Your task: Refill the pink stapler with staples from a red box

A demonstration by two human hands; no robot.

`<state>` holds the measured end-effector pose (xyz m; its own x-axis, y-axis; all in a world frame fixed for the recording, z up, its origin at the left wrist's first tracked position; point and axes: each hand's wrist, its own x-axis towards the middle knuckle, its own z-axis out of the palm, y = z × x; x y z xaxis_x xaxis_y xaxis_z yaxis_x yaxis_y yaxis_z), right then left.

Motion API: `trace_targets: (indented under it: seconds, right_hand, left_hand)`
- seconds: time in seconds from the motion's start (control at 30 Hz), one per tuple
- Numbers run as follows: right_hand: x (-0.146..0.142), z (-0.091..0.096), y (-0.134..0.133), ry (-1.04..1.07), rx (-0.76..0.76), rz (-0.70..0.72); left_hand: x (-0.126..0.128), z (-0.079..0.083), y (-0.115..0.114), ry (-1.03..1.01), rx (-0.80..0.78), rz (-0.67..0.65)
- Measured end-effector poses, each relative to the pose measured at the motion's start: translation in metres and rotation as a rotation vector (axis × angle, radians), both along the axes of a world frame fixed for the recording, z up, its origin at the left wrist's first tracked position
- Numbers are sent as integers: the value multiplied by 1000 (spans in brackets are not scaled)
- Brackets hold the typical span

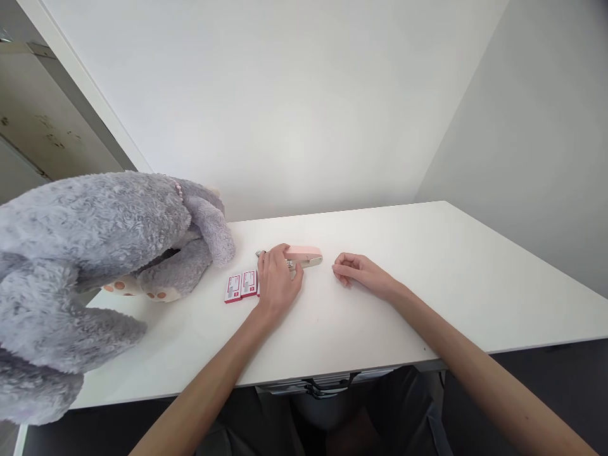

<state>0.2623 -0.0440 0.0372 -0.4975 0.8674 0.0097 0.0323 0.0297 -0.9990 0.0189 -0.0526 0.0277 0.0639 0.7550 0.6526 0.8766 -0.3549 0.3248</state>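
A pink and off-white stapler [306, 251] lies on the white table, its pink top toward the wall and its pale base toward me. My left hand [278, 282] is over its left part, fingers bent around it and thumb at the near side. A bit of metal [259, 253] shows just beyond those fingers. Beside my left hand are small red-and-white boxes [241, 286], one partly hidden by the hand. My right hand [361, 272] rests on the table right of the stapler, apart from it. Its fingers are curled with the thumb against them; whatever they may hold is hidden.
A large grey plush toy [109, 221] takes up the table's left side. The white table [427, 266] meets a white wall [304, 107] at the back. Below its front edge are a black handle [330, 384] and my legs.
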Motion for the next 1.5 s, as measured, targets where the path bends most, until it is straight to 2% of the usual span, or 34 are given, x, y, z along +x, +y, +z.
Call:
trace_targets:
  seconds: [0.17, 0.4, 0.77, 0.9, 1.1, 1.23, 1.33, 1.5]
  right_hand:
    - [1, -3, 2, -1, 8, 4]
    - [0, -3, 2, 25, -9, 12]
    - [0, -4, 2, 18, 8, 2]
    - [-1, -4, 1, 49, 32, -48]
    - [-2, -6, 2, -20, 227, -307]
    - [-5, -9, 0, -159, 382, -347]
    - [-5, -12, -2, -241, 395, -312]
    - [-7, -16, -2, -247, 363, -157]
  left_hand:
    - [2, -1, -2, -3, -69, -77]
    - [2, -6, -1, -33, -211, -41]
    - [4, 4, -7, -186, -368, -31]
    - [5, 7, -10, -234, -397, -107]
    - [9, 10, -15, -310, -497, -252]
    - [11, 12, -16, -331, -510, -286]
    - [11, 13, -18, -338, -531, -330]
    - [12, 18, -22, -321, -573, -438]
